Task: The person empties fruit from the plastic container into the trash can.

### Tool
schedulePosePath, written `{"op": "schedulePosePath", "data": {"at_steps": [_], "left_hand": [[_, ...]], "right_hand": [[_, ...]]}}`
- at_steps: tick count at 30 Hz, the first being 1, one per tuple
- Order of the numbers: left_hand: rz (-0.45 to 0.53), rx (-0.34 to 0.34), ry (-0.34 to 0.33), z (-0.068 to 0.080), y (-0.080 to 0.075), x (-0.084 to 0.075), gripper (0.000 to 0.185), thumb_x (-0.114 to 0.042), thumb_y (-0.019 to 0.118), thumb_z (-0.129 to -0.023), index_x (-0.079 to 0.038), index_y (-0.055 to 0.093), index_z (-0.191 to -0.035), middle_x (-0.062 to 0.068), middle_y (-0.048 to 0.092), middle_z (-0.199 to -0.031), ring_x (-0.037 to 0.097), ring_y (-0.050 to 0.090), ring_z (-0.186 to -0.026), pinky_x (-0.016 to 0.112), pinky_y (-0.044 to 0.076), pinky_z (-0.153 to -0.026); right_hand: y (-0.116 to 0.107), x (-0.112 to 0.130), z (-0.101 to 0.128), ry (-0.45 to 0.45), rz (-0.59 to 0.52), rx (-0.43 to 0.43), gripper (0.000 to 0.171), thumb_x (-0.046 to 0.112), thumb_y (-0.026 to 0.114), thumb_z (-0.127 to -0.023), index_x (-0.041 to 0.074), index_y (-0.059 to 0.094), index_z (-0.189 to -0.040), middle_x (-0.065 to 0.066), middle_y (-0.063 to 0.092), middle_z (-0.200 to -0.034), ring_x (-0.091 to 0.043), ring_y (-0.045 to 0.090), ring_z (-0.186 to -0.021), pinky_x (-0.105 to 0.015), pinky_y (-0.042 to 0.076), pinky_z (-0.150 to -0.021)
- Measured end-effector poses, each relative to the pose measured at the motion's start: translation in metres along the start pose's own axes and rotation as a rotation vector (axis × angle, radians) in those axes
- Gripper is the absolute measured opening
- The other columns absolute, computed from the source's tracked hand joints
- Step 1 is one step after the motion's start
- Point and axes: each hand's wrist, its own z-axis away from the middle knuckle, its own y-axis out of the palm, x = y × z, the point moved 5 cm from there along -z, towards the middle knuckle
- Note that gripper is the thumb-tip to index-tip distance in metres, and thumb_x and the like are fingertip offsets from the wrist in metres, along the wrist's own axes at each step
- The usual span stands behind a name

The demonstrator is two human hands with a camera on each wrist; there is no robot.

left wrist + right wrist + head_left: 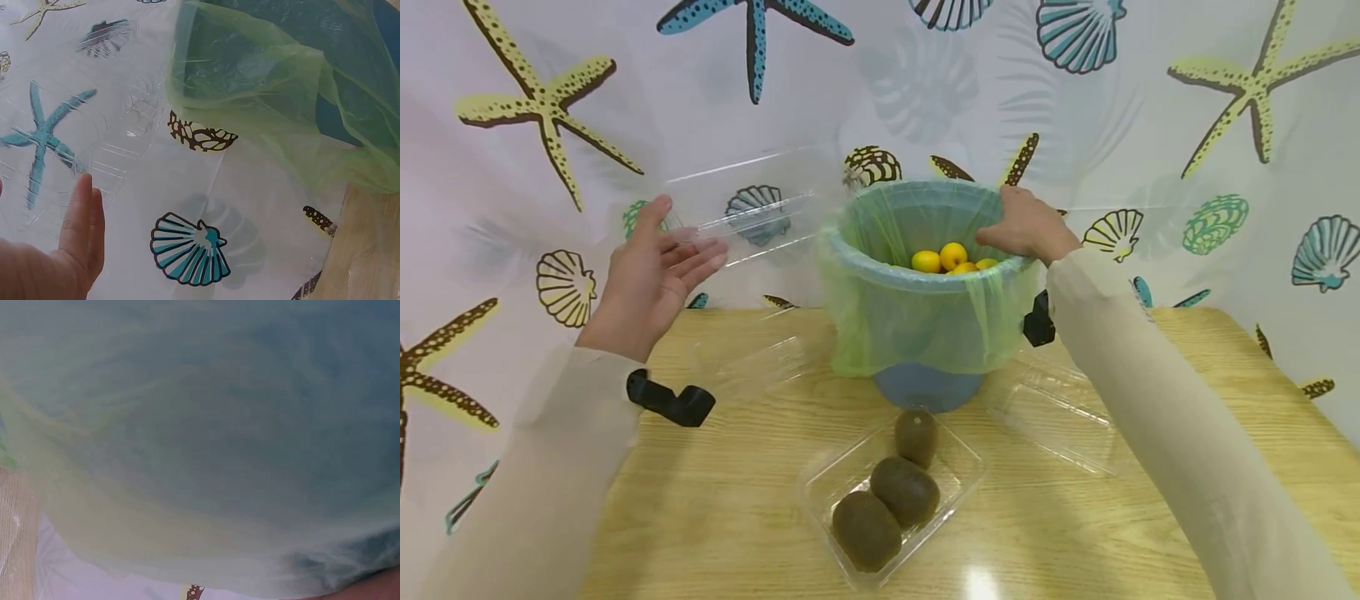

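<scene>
At the left of the head view my left hand (651,275) holds a clear plastic tray (767,208) by its near end, between thumb and fingers. The tray is raised in front of the patterned cloth and reaches toward the bucket; the left wrist view shows its ridged plastic (119,150) past the fingertips. My right hand (1030,225) grips the right rim of a blue bucket (925,387), thumb on the inner side. A thin green bag (917,325) lines the bucket and hangs over its rim. Several yellow-orange fruits (953,255) lie inside.
In front of the bucket, a clear tray (951,500) holds three kiwifruit (905,490) on the wooden table (722,500). Other clear plastic trays lie left (760,367) and right (1060,417) of the bucket. A cloth (925,92) with shells and starfish hangs behind.
</scene>
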Motion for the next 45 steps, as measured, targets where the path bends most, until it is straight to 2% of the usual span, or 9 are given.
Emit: {"op": "schedulePosePath", "data": {"at_steps": [7, 10, 13, 16, 24, 30, 35, 39, 45], "left_hand": [[0.057, -0.056, -0.031, 0.006, -0.03, 0.0, 0.067, -0.038, 0.062, -0.091, -0.017, 0.024, -0.142, 0.01, 0.044, -0.112, 0.022, 0.071, -0.086, 0.029, 0.056, -0.082], [0.055, -0.053, -0.05, 0.01, -0.041, 0.004, 0.053, -0.035, 0.061, -0.092, -0.016, 0.034, -0.133, 0.01, 0.046, -0.108, 0.024, 0.071, -0.085, 0.03, 0.057, -0.08], [0.066, -0.031, -0.076, 0.013, -0.052, 0.01, 0.035, -0.033, 0.06, -0.094, -0.008, 0.044, -0.113, 0.012, 0.049, -0.102, 0.026, 0.071, -0.086, 0.032, 0.057, -0.078], [0.065, -0.012, -0.096, 0.017, -0.06, 0.016, 0.031, -0.032, 0.057, -0.095, -0.007, 0.045, -0.109, 0.011, 0.049, -0.104, 0.026, 0.07, -0.088, 0.032, 0.057, -0.078], [0.064, 0.013, -0.074, 0.024, -0.076, 0.026, 0.035, -0.03, 0.052, -0.098, -0.02, 0.03, -0.125, 0.008, 0.049, -0.108, 0.026, 0.071, -0.088, 0.035, 0.058, -0.078], [0.13, 0.049, -0.07, 0.035, -0.089, 0.034, 0.026, -0.026, 0.049, -0.1, -0.015, 0.039, -0.121, 0.011, 0.057, -0.1, 0.029, 0.07, -0.089, 0.037, 0.058, -0.077], [0.121, 0.054, -0.085, 0.042, -0.103, 0.044, 0.023, -0.024, 0.047, -0.101, -0.012, 0.041, -0.119, 0.011, 0.059, -0.102, 0.028, 0.07, -0.091, 0.038, 0.057, -0.079], [0.093, 0.069, -0.108, 0.046, -0.114, 0.054, 0.022, -0.025, 0.044, -0.102, -0.004, 0.05, -0.109, 0.011, 0.06, -0.101, 0.027, 0.07, -0.092, 0.037, 0.057, -0.079], [0.089, 0.098, -0.116, 0.051, -0.125, 0.066, 0.024, -0.023, 0.04, -0.103, -0.003, 0.054, -0.105, 0.01, 0.061, -0.101, 0.026, 0.07, -0.093, 0.036, 0.057, -0.08]], "right_hand": [[-0.001, -0.001, -0.001, -0.003, -0.008, -0.007, 0.082, 0.03, 0.047, -0.092, 0.0, 0.001, -0.152, -0.019, 0.004, -0.16, -0.038, 0.013, -0.145, -0.052, 0.02, -0.116], [-0.001, -0.003, -0.001, -0.002, -0.005, -0.004, 0.082, 0.03, 0.047, -0.092, 0.0, 0.0, -0.152, -0.02, 0.004, -0.16, -0.039, 0.012, -0.145, -0.052, 0.02, -0.116], [-0.001, -0.004, -0.001, 0.002, -0.006, -0.001, 0.082, 0.03, 0.047, -0.092, 0.0, 0.0, -0.152, -0.019, 0.003, -0.16, -0.039, 0.012, -0.146, -0.052, 0.02, -0.116], [-0.001, -0.004, -0.001, 0.005, -0.014, 0.001, 0.082, 0.03, 0.047, -0.092, 0.0, 0.0, -0.152, -0.019, 0.002, -0.16, -0.039, 0.012, -0.146, -0.052, 0.02, -0.116], [0.0, -0.003, -0.001, -0.001, -0.027, -0.007, 0.081, 0.029, 0.047, -0.092, 0.001, 0.001, -0.152, -0.018, 0.004, -0.16, -0.038, 0.012, -0.146, -0.052, 0.02, -0.116], [-0.002, -0.002, -0.001, -0.002, -0.025, -0.005, 0.081, 0.029, 0.047, -0.092, 0.0, 0.002, -0.152, -0.018, 0.004, -0.16, -0.038, 0.013, -0.146, -0.052, 0.02, -0.116], [-0.002, -0.001, 0.0, -0.001, -0.011, -0.001, 0.081, 0.029, 0.046, -0.092, 0.0, 0.001, -0.152, -0.019, 0.004, -0.16, -0.038, 0.014, -0.145, -0.052, 0.021, -0.116], [-0.001, -0.001, 0.0, 0.002, -0.016, 0.005, 0.081, 0.029, 0.046, -0.092, 0.0, 0.001, -0.152, -0.019, 0.003, -0.16, -0.039, 0.013, -0.145, -0.052, 0.021, -0.116], [-0.001, -0.001, 0.0, 0.001, -0.016, 0.004, 0.081, 0.03, 0.046, -0.092, 0.0, 0.0, -0.152, -0.019, 0.003, -0.16, -0.038, 0.012, -0.146, -0.052, 0.02, -0.116]]}}
